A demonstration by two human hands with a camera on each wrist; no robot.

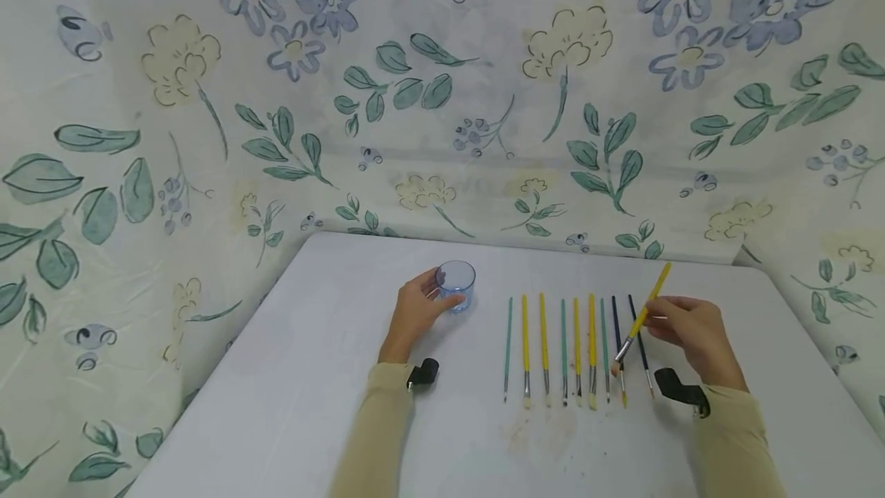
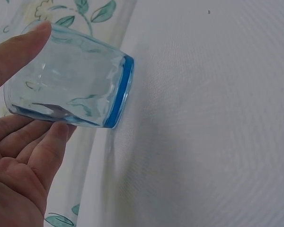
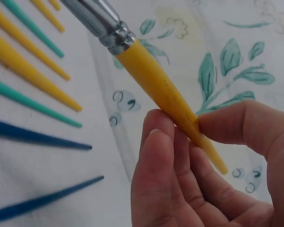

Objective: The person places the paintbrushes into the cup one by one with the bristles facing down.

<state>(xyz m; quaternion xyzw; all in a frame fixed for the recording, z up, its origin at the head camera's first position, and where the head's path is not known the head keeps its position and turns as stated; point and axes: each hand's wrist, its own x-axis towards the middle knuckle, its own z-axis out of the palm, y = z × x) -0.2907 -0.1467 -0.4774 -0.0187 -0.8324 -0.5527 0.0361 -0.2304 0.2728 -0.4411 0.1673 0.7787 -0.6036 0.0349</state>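
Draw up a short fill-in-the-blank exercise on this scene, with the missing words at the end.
1. The left hand holds a glass whose base is ____.
2. The right hand pinches a brush whose handle is ____.
3. The row of brushes includes exactly ____ dark blue ones.

Missing words: blue; yellow; two.

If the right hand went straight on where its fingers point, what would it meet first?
Probably the rightmost slim, dark blue paintbrush, though the right hand might pass above it; depth is unclear.
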